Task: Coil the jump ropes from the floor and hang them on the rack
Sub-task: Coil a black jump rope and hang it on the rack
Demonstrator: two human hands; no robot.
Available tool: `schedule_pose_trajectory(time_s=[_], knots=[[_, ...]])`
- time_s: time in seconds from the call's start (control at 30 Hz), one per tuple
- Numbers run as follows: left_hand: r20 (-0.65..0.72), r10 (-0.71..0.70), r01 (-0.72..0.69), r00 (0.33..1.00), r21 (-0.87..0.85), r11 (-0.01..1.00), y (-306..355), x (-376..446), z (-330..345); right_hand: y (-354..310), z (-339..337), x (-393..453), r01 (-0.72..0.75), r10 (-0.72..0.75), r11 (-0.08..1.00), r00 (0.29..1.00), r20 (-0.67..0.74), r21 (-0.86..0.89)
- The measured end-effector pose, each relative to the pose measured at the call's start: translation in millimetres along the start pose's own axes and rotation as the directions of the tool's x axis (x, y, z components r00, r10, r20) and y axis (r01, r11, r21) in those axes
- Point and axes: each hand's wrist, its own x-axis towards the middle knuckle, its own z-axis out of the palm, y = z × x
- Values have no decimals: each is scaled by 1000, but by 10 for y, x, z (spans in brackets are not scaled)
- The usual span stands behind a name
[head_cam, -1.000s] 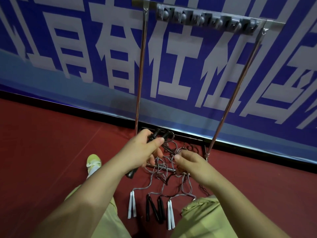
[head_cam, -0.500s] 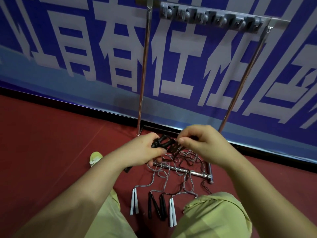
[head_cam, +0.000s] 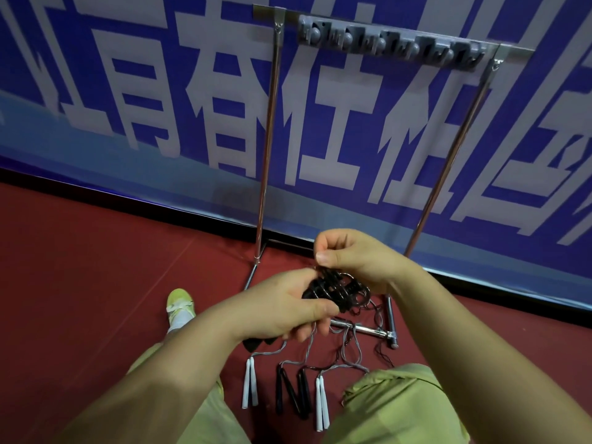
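Coiling is under way: your left hand [head_cam: 278, 310] grips the black rope coil [head_cam: 336, 291] above the rack's base bar [head_cam: 362, 328]; your right hand [head_cam: 355, 257] pinches a loop. Next, wrap, then lift to the hook strip [head_cam: 387, 46].

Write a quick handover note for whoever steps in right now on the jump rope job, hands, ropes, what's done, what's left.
Left hand: grips the half-wound black rope with its handles.
Right hand: pinches the rope cord just above the coil.
On the floor: two pairs of white handles, black handles between them, and grey cords tangled over the rack's foot bar.
Rack hooks: nothing hangs on them.
Done: one coil started.
Left: finish it, hang it, then coil and hang the others.
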Motion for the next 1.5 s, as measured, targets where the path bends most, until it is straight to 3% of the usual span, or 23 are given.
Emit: schedule_pose_trajectory(time_s=[0.2, 0.4, 0.57, 0.8, 0.93, 1.07, 1.33, 1.5], knots=[[-121, 4, -18, 993, -119, 993, -73, -16, 24, 178, 99, -82, 38, -16, 995, 973, -230, 96], [-152, -4, -26, 988, -199, 980, -37, -16, -61, 300, 91, -220, 210, -201, 976, 968, -148, 51], [-174, -47, 5, 984, -231, 973, -29, 2, -67, 341, 94, -274, 197, -220, 971, 956, -196, -133], [-120, -65, 26, 991, -306, 952, -22, 10, -64, 423, 139, -263, 155, -213, 970, 915, -343, -188], [-24, -176, 139, 984, -514, 846, -103, -44, -67, 441, 155, -255, 114, -190, 974, 878, -439, -193], [41, -253, 230, 967, -575, 785, -241, -95, -18, 496, 103, -248, 129, -180, 983, 834, -521, -133], [-30, -203, 154, 979, -552, 820, -250, -88, -1, 626, 253, -170, 130, -70, 982, 922, -381, 135], [-36, -240, 185, 970, -531, 827, -259, -93, -7, 589, 270, -177, -20, 41, 998, 940, -338, 65]])
